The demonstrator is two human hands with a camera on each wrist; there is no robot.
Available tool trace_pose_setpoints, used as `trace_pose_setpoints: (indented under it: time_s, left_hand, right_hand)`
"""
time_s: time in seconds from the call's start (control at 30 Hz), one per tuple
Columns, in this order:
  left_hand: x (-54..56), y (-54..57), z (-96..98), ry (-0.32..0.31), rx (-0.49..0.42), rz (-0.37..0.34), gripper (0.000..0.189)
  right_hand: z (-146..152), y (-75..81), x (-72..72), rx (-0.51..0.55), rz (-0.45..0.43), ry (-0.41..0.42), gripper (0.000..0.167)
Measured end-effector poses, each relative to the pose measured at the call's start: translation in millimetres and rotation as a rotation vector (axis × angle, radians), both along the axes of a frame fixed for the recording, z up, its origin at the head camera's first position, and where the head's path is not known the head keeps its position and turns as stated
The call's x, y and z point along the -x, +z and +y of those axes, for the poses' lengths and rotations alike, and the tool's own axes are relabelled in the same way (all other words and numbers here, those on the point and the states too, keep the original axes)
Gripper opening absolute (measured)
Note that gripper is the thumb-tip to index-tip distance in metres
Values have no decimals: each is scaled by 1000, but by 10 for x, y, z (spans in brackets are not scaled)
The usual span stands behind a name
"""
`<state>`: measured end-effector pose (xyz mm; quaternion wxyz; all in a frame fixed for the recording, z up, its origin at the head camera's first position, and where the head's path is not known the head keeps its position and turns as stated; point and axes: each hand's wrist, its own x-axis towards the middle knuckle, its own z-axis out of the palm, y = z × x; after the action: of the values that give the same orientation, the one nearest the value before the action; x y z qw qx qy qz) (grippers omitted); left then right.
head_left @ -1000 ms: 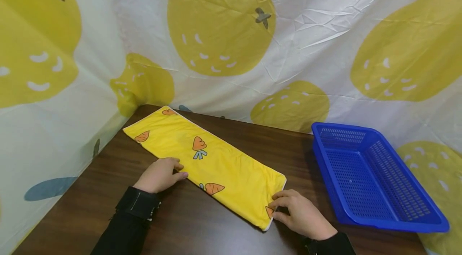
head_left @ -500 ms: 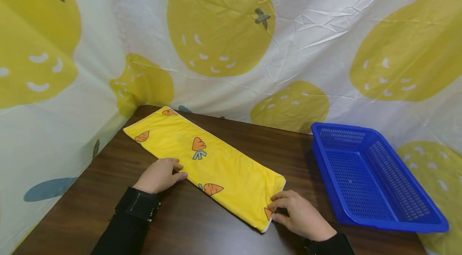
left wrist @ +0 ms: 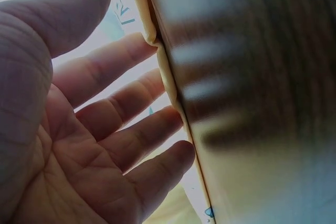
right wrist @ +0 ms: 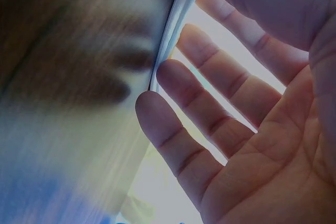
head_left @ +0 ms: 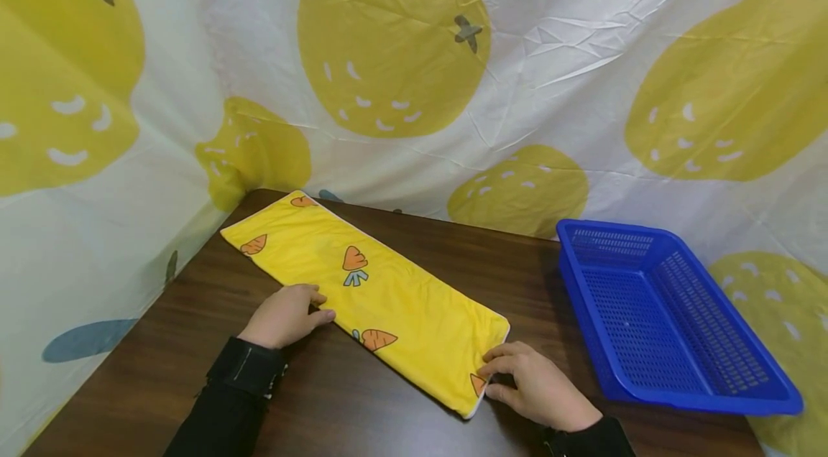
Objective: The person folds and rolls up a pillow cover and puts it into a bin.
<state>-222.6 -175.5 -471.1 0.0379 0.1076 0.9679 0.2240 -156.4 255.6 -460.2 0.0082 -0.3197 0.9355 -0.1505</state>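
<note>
A folded yellow cloth (head_left: 401,292) with printed carrots and white edging lies flat and slantwise across the table in the head view. My left hand (head_left: 281,317) is at its near long side, fingertips touching the edge and thumb spread apart. At the short right end, my right hand (head_left: 540,384) touches the white edging near the front corner. The left wrist view has the fingers (left wrist: 126,103) extended, their tips along the cloth's folded edge (left wrist: 168,77). Fairly straight fingers (right wrist: 181,85) also meet the edging (right wrist: 173,30) in the right wrist view.
A blue plastic basket (head_left: 582,320) with perforated sides stands right of the cloth, near my right hand. The dark wood-grain table (head_left: 362,414) lies beneath everything. A white curtain (head_left: 401,177) printed with big yellow fruit hangs behind and along the left side.
The cloth's right end and my right hand have shifted slightly to the left. My left hand has stayed almost where it was.
</note>
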Motion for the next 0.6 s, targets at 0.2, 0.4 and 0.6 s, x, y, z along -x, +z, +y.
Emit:
trace_pose_setpoints:
  time_s: [0.2,0.4,0.6]
  left_hand:
    - [-14,9,2,9,22,-5,49]
    - [-19,20,18,25,58,6,52]
    - [-97,71,125,18,91,48,51]
  right_hand:
    - [-8,17,-5,-4,-27,-2,23]
    - [-15,10,-5,-5,-29,-5,23]
    - [-11,9,-7,-6,-29,-1,23]
